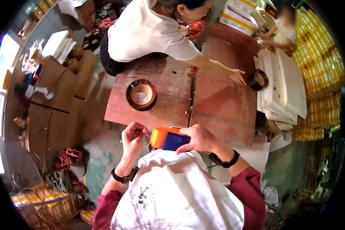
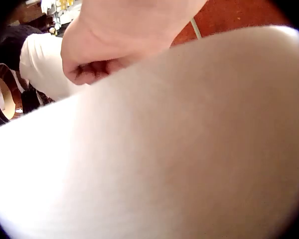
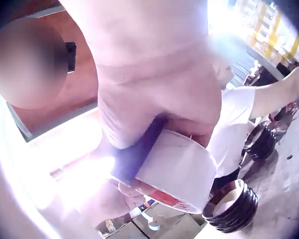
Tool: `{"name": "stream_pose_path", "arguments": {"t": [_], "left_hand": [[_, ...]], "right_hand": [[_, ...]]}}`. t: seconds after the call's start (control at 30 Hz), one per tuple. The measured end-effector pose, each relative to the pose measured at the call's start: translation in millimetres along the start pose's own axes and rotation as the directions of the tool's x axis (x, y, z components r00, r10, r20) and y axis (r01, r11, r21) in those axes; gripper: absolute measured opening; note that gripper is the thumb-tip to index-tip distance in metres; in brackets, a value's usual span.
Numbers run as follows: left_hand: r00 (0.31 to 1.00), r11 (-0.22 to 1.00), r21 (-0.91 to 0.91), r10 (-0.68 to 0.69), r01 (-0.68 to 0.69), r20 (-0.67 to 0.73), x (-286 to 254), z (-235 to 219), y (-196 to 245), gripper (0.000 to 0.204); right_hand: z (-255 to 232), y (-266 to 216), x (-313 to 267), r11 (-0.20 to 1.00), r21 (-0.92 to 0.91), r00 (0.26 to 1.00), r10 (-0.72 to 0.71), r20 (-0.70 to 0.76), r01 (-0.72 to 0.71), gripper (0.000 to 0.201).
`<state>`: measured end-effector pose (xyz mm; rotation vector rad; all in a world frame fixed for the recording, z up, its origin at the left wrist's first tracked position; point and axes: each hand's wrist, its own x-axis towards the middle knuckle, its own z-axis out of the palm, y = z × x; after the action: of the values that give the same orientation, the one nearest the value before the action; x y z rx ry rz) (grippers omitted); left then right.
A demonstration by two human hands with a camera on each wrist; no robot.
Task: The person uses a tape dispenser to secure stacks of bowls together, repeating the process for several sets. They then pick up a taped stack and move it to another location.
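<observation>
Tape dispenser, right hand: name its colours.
The tape dispenser is orange and dark blue, clearest in head view.

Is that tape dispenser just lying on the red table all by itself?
No, the person's right grip holds the tape dispenser by its dark blue side.

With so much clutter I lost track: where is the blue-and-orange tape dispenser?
Near the middle of the head view: the right hand grips the tape dispenser, to the right of the left hand, by the red table.
</observation>
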<state>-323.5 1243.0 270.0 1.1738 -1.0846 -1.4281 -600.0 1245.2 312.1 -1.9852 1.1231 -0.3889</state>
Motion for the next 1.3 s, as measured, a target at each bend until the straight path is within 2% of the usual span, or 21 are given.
{"name": "stream_pose_path", "arguments": {"t": [0.1, 0.13, 0.27, 0.3, 0.37, 0.4, 0.43, 0.47, 0.5, 0.57, 0.6, 0.7, 0.83, 0.93, 0.97, 1.03, 1.1, 1.13, 1.17, 1.23, 1.3], "left_hand": [[0.999, 0.997, -0.065, -0.036, 0.037, 0.016, -0.4, -3.3, 0.6, 0.010], [0.999, 0.999, -0.030, -0.044, 0.045, 0.009, -1.7, -3.1, 2.4, 0.010], [0.994, 0.995, -0.058, -0.091, 0.087, -0.060, -4.0, 0.2, 6.6, 0.013], [0.988, 0.996, 0.081, -0.012, 0.025, -0.157, 1.7, -8.7, 0.2, 0.014], [0.969, 0.997, 0.051, 0.060, -0.050, -0.241, 16.4, -45.4, -2.1, 0.014], [0.962, 0.997, 0.071, 0.040, -0.021, -0.272, 22.5, -68.5, -8.3, 0.014], [0.952, 0.996, 0.089, 0.022, 0.005, -0.306, 26.4, -85.7, -9.1, 0.014], [0.965, 0.998, 0.026, -0.045, 0.053, -0.260, 25.7, -96.6, -10.3, 0.013], [0.960, 0.994, 0.087, -0.034, 0.060, -0.278, 29.0, -100.4, -11.6, 0.013], [0.951, 0.974, 0.209, -0.020, 0.088, -0.309, 44.2, -107.9, -19.8, 0.013], [0.950, 0.969, 0.248, 0.060, 0.019, -0.307, 56.2, -112.6, -26.2, 0.012], [0.959, 0.963, 0.261, 0.015, 0.062, -0.284, 82.4, -121.3, -28.3, 0.012], [0.952, 0.946, 0.311, 0.008, 0.092, -0.307, 102.0, -121.8, -28.9, 0.013], [0.884, 0.868, 0.491, 0.280, -0.067, -0.373, 124.7, -152.7, -48.5, 0.013], [0.865, 0.904, 0.427, 0.238, -0.030, -0.442, 135.2, -176.1, -53.9, 0.011], [0.915, 0.971, 0.188, -0.061, 0.147, -0.399, 137.0, -195.5, -40.5, 0.010], [0.920, 0.936, 0.350, 0.093, 0.050, -0.380, 150.8, -203.9, -62.3, 0.010], [0.905, 0.934, 0.354, 0.111, 0.046, -0.411, 163.4, -206.1, -65.7, 0.011], [0.886, 0.933, 0.358, 0.129, 0.044, -0.445, 177.7, -207.3, -67.8, 0.012], [0.874, 0.925, 0.362, 0.080, 0.113, -0.478, 208.3, -217.1, -87.1, 0.013], [0.887, 0.933, 0.348, 0.078, 0.097, -0.456, 240.2, -230.0, -131.4, 0.015]], "right_hand": [[-8.4, -3.1, -2.3, 1.000, -0.012, 1.000, 0.001, 0.006, -0.001, 0.072], [-10.7, -3.9, -2.5, 1.000, -0.017, 1.000, 0.005, 0.020, -0.004, 0.071], [-14.2, -2.3, -5.8, 0.998, 0.012, 0.997, 0.065, 0.034, -0.065, 0.069], [-18.6, -1.0, -7.8, 0.996, 0.016, 0.996, 0.090, 0.011, -0.090, 0.068], [-29.3, 3.5, -14.4, 0.990, 0.024, 0.989, 0.142, -0.038, -0.141, 0.066], [-37.0, 9.5, -19.1, 0.977, 0.050, 0.978, 0.209, -0.009, -0.208, 0.063], [-42.1, 23.8, -24.7, 0.974, -0.040, 0.973, 0.225, 0.049, -0.223, 0.062], [-41.2, 30.3, -26.7, 0.982, 0.001, 0.978, 0.191, 0.081, -0.191, 0.061], [-40.8, 32.1, -25.2, 0.986, 0.045, 0.981, 0.158, 0.112, -0.163, 0.060], [-38.4, 22.3, -10.7, 0.977, 0.041, 0.969, 0.204, 0.140, -0.212, 0.059], [-38.2, 19.0, -3.6, 0.971, 0.039, 0.962, 0.227, 0.150, -0.235, 0.058], [-35.1, 36.1, 15.3, 0.953, 0.129, 0.957, 0.257, 0.131, -0.274, 0.047], [-50.1, 44.7, 36.7, 0.845, 0.380, 0.922, 0.299, 0.247, -0.376, 0.041], [-70.5, 36.7, 45.7, 0.859, 0.302, 0.901, 0.340, 0.269, -0.414, 0.034], [-78.9, 34.8, 47.9, 0.857, 0.273, 0.889, 0.365, 0.276, -0.437, 0.034], [-89.9, 39.6, 49.6, 0.815, 0.326, 0.871, 0.392, 0.297, -0.479, 0.030], [-92.6, 47.0, 58.0, 0.794, 0.360, 0.860, 0.375, 0.346, -0.491, 0.030], [-92.3, 45.6, 67.6, 0.860, 0.276, 0.887, 0.344, 0.309, -0.430, 0.029], [-94.4, 37.8, 80.9, 0.859, 0.303, 0.898, 0.327, 0.295, -0.412, 0.029], [-98.3, 17.6, 109.5, 0.856, 0.357, 0.918, 0.289, 0.272, -0.375, 0.030], [-103.0, -3.3, 137.2, 0.823, 0.378, 0.897, 0.323, 0.300, -0.423, 0.036]]}}
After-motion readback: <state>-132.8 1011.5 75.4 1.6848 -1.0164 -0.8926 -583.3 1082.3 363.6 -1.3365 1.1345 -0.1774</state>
